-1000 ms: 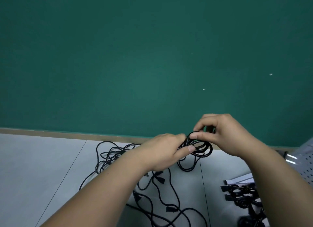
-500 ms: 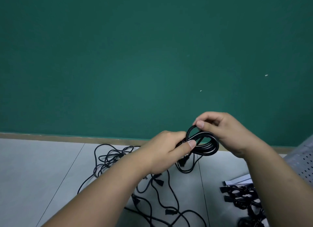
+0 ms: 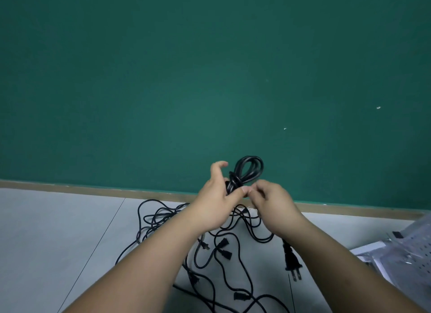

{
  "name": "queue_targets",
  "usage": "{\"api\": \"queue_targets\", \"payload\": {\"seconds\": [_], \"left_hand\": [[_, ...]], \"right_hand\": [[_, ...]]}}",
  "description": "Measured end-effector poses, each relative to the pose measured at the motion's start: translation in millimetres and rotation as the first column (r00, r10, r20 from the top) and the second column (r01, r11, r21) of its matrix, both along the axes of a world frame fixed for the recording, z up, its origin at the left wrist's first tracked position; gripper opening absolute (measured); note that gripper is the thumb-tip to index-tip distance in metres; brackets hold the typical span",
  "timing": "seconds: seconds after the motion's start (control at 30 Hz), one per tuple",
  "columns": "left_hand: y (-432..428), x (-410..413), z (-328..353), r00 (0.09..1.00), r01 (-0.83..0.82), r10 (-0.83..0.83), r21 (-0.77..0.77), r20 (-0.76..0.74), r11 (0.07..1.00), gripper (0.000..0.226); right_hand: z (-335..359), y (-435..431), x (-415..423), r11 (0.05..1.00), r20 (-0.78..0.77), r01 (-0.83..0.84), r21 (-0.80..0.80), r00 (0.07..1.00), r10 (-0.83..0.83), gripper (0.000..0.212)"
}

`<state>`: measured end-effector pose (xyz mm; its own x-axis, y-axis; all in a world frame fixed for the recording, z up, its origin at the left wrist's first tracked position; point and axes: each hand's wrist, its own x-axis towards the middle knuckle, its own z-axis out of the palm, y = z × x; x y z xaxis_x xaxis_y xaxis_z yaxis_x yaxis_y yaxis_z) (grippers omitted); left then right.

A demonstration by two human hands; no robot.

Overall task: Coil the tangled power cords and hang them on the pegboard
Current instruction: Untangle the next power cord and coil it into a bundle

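The coil [image 3: 248,171] is a black cord wound into a few loops, held up in front of the green wall [image 3: 163,91], above the floor [image 3: 58,231]. A turn of cord is wrapped round its narrow lower end. The left hand [image 3: 218,203] grips it there: the thumb lies across the front of the waist and the fingers curl behind it, the top one lifted clear beside the loops. The loops stand above this hand, tilted a little to the right.

The right hand [image 3: 274,204] is just right of the left thumb, nearly touching it, below the loops. Its fingers are bent, but it is blurred, and whether they pinch a strand cannot be told. A plug [image 3: 292,261] hangs under the right wrist; its cord runs up behind that hand and is lost there.

Below both forearms a tangle [image 3: 163,219] of black cords spreads over the floor, partly covered by the arms and cut off at the bottom edge. At the far right lies a grey pegboard [image 3: 417,245], blurred and cropped by the frame.
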<state>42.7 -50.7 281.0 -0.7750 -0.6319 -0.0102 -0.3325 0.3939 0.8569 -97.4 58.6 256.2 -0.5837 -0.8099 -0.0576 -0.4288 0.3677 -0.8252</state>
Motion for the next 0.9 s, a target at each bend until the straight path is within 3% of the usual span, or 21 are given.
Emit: {"api": "queue_targets", "payload": {"seconds": [0.13, 0.23, 0.37, 0.5, 0.6, 0.73, 0.9], "left_hand": [[-20.1, 1.7, -4.0, 0.993, -0.036, 0.050, -0.133, 0.108, 0.991, 0.034], [-23.7, 2.6, -3.6, 0.992, -0.011, 0.028, -0.132, 0.127, 0.991, 0.029], [-21.8, 0.1, 0.6, 0.995, -0.001, 0.014, -0.129, 0.102, 0.992, 0.033], [-24.8, -1.5, 3.6, 0.992, 0.059, -0.049, -0.080, 0.117, 0.995, 0.030], [-23.5, -1.0, 1.5, 0.967, 0.152, -0.105, -0.194, 0.232, 0.969, 0.027], [-16.6, -3.7, 0.5, 0.907, 0.266, -0.120, -0.329, 0.404, 0.906, 0.031], [-2.1, -9.2, -4.2, 0.849, 0.420, -0.195, -0.404, 0.491, 0.812, 0.043]], "right_hand": [[13.5, 8.3, 10.6, 0.977, -0.246, -0.187, 0.100, 0.947, 0.207, 0.019], [29.8, 16.3, 3.7, 0.963, -0.498, -0.191, 0.191, 0.826, 0.263, 0.024], [48.3, 23.2, -5.2, 0.951, -0.621, -0.152, 0.269, 0.727, 0.292, 0.028], [59.0, 29.2, -6.8, 0.933, -0.702, -0.121, 0.340, 0.627, 0.337, 0.029], [66.0, 32.3, -7.3, 0.908, -0.714, -0.142, 0.395, 0.575, 0.400, 0.029], [71.8, 35.9, -3.8, 0.870, -0.644, -0.278, 0.408, 0.587, 0.490, 0.021], [72.6, 39.4, -23.0, 0.911, -0.699, -0.325, 0.255, 0.589, 0.406, 0.012]]}}
